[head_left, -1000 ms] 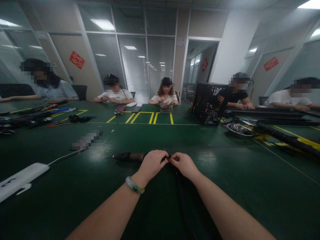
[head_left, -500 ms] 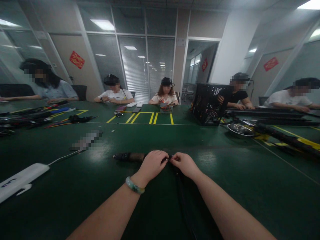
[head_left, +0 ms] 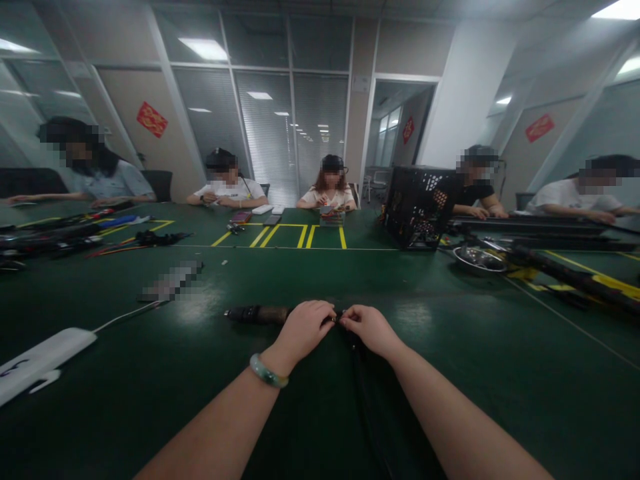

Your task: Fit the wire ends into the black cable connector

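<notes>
A dark cylindrical tool (head_left: pixel 267 315) lies across the green table, its narrow metal tip pointing left. My left hand (head_left: pixel 307 330) is closed over its right-hand end, covering that part. Right beside it, my right hand (head_left: pixel 367 328) pinches the upper end of a black cable (head_left: pixel 356 373), thumb against index finger. The fingertips of both hands nearly meet, with a small shiny bit between them too small to name. From there the cable runs down the table towards me, between my forearms.
At left lie a white power strip (head_left: pixel 47 360) and a blurred-out flat object (head_left: pixel 173 281). Cables (head_left: pixel 160 238) are heaped behind. A black perforated case (head_left: pixel 420 207), a metal bowl of parts (head_left: pixel 480 261) and long black bars (head_left: pixel 575 267) stand right. Several people sit across the table.
Both hands keep the same hold in nearly the same place. The whole view has shifted only very slightly.
</notes>
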Demonstrator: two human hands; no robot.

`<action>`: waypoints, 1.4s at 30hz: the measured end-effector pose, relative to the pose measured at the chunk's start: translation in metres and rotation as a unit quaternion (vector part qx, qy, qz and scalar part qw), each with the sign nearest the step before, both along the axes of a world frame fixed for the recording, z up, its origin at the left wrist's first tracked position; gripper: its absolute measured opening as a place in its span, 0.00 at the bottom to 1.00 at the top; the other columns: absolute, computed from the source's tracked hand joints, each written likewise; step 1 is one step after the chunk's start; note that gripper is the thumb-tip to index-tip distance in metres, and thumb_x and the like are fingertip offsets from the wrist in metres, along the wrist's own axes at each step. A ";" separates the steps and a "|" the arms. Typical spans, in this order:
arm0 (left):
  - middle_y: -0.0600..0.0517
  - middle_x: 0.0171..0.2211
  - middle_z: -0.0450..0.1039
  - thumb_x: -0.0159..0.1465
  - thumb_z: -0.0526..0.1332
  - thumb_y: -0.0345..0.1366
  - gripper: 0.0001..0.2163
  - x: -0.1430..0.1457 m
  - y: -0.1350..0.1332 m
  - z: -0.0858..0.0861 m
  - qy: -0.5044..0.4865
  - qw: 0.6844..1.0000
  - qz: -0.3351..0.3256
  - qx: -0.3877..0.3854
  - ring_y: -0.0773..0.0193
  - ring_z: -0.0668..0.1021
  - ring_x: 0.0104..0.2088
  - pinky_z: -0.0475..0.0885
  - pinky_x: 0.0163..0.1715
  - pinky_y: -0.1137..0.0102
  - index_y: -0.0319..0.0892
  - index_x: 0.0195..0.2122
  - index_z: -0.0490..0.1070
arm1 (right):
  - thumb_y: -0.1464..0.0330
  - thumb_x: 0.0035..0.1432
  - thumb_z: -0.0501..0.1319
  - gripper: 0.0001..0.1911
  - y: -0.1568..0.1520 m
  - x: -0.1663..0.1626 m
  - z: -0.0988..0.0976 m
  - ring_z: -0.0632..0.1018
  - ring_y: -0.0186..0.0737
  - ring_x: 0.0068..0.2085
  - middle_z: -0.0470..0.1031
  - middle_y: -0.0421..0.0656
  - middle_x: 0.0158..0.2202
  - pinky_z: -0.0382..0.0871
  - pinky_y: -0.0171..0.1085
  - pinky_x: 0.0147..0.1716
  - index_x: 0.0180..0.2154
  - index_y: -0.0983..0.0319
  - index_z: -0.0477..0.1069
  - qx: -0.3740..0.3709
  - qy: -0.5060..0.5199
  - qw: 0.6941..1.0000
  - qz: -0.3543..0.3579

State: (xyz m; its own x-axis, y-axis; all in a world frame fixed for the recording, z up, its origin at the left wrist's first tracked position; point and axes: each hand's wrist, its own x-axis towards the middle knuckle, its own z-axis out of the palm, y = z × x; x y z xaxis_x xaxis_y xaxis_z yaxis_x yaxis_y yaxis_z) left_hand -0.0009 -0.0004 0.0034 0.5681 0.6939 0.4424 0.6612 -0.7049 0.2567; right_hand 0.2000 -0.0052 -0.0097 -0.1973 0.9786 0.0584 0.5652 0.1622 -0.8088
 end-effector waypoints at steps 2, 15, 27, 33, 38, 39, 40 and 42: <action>0.51 0.46 0.73 0.63 0.59 0.34 0.06 0.000 0.000 0.001 0.001 1.000 0.000 0.001 0.58 0.74 0.48 0.67 0.51 0.59 0.45 0.41 0.71 | 0.66 0.58 0.62 0.06 0.000 0.000 0.000 0.76 0.35 0.31 0.76 0.38 0.29 0.63 0.31 0.28 0.33 0.62 0.74 0.001 0.001 1.000 0.000; 0.53 0.45 0.74 0.63 0.61 0.35 0.06 0.001 0.002 -0.003 -0.014 1.000 0.004 0.011 0.59 0.74 0.47 0.64 0.53 0.58 0.47 0.42 0.71 | 0.66 0.58 0.61 0.05 0.003 0.001 -0.007 0.74 0.34 0.29 0.75 0.38 0.28 0.60 0.30 0.26 0.32 0.61 0.73 0.030 -0.026 0.999 -0.004; 0.53 0.48 0.72 0.64 0.57 0.32 0.06 0.002 0.001 -0.005 -0.005 0.999 0.007 0.032 0.60 0.72 0.52 0.59 0.58 0.55 0.46 0.40 0.72 | 0.67 0.58 0.61 0.05 0.002 0.000 -0.004 0.74 0.35 0.29 0.76 0.38 0.29 0.61 0.31 0.27 0.33 0.61 0.73 0.026 -0.028 0.999 0.001; 0.51 0.50 0.72 0.62 0.60 0.32 0.08 0.002 -0.002 0.000 0.005 0.999 0.018 0.036 0.59 0.70 0.54 0.54 0.61 0.53 0.45 0.43 0.70 | 0.66 0.58 0.61 0.05 -0.001 -0.001 0.001 0.74 0.35 0.30 0.76 0.39 0.30 0.61 0.31 0.27 0.33 0.61 0.73 0.018 -0.038 0.999 -0.001; 0.52 0.50 0.71 0.61 0.61 0.33 0.05 0.003 -0.003 0.003 0.012 0.999 0.024 0.037 0.58 0.69 0.56 0.50 0.63 0.53 0.45 0.39 0.71 | 0.66 0.58 0.61 0.05 0.000 -0.001 0.000 0.74 0.35 0.30 0.76 0.39 0.30 0.60 0.31 0.27 0.34 0.61 0.73 0.024 -0.042 0.999 0.001; 0.52 0.50 0.71 0.61 0.61 0.33 0.05 0.003 -0.003 0.003 0.012 0.999 0.024 0.038 0.59 0.69 0.55 0.50 0.63 0.53 0.45 0.38 0.71 | 0.66 0.58 0.61 0.05 0.000 -0.001 -0.001 0.74 0.35 0.30 0.76 0.39 0.30 0.61 0.31 0.28 0.33 0.61 0.73 0.026 -0.041 0.999 0.000; 0.52 0.50 0.72 0.61 0.61 0.32 0.04 0.003 -0.003 0.003 0.012 0.999 0.023 0.040 0.59 0.70 0.55 0.51 0.63 0.54 0.45 0.38 0.71 | 0.66 0.58 0.61 0.06 0.001 -0.001 -0.002 0.74 0.35 0.30 0.75 0.39 0.30 0.61 0.31 0.28 0.33 0.62 0.73 0.028 -0.041 0.999 -0.001; 0.52 0.49 0.72 0.61 0.60 0.31 0.04 0.003 -0.002 0.002 0.010 0.999 0.020 0.041 0.60 0.70 0.54 0.52 0.63 0.55 0.45 0.38 0.71 | 0.66 0.58 0.61 0.06 0.002 -0.002 -0.004 0.74 0.35 0.30 0.75 0.39 0.29 0.61 0.31 0.28 0.33 0.62 0.73 0.028 -0.039 0.999 -0.005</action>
